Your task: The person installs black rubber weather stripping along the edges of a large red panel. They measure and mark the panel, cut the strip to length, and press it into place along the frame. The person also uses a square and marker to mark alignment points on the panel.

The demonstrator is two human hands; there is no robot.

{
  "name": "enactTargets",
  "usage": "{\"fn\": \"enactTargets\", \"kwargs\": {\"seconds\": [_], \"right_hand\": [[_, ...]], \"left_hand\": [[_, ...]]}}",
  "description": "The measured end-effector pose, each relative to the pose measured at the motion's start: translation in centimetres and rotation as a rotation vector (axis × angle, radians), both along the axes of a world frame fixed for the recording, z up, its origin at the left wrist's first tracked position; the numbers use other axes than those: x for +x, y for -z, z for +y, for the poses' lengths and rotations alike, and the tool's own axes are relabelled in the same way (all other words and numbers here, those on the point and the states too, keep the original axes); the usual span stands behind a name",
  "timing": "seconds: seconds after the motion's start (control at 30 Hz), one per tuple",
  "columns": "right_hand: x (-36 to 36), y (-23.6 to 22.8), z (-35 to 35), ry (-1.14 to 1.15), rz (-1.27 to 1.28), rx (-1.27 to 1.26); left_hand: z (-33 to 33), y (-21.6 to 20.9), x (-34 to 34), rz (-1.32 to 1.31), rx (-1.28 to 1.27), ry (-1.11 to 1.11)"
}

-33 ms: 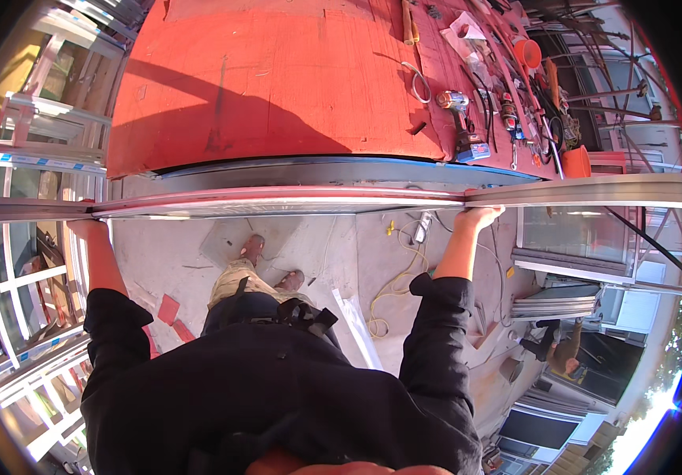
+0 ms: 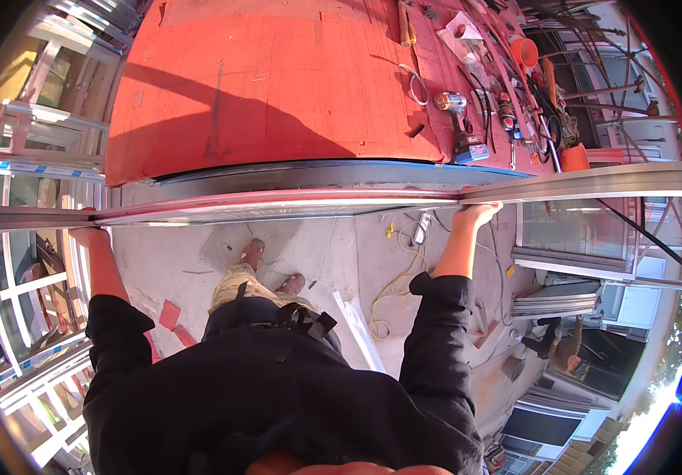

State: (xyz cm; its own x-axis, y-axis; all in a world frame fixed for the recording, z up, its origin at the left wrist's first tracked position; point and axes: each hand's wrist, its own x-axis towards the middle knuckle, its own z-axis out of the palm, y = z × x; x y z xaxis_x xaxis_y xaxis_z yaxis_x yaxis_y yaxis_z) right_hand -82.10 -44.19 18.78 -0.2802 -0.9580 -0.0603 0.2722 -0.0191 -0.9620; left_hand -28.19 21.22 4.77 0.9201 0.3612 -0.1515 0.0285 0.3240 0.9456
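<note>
A long, wide metal-edged frame [image 2: 278, 202], apparently a window or door frame, stretches across my front from the left rim to the right rim. My left hand [image 2: 90, 232] is closed on its lower edge at the left, the fingertips partly hidden by the frame. My right hand [image 2: 477, 214] grips the same edge farther right, with its fingers mostly behind the frame. Both arms reach out in dark sleeves. Just beyond the frame lies a red-covered workbench [image 2: 238, 95], a narrow gap between its front edge and the frame.
A cordless drill [image 2: 460, 127], an orange cup [image 2: 524, 52] and several tools lie at the bench's right. Window frames [image 2: 36, 119] stand at left. A yellow cord [image 2: 388, 305] and white strip [image 2: 359, 331] lie on the floor. Another person [image 2: 567, 348] is at far right.
The frame has tilted slightly: its left end sits a little lower and its right end a little higher in the picture. Both hands keep their hold.
</note>
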Motion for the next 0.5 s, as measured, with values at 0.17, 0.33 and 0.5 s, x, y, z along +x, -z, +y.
{"fn": "enactTargets", "kwargs": {"seconds": [0.17,0.33,0.5], "right_hand": [[3.8,-1.7,-1.7,-0.053,0.018,0.089],[6.1,-2.4,-3.5,-0.002,-0.054,0.076],[7.7,-1.1,-5.3,-0.146,0.097,-0.018]], "left_hand": [[-0.1,4.5,2.8,0.035,-0.004,-0.009],[-2.0,4.8,5.5,0.12,-0.037,0.106],[-4.1,6.1,8.8,0.113,-0.102,0.152]]}}
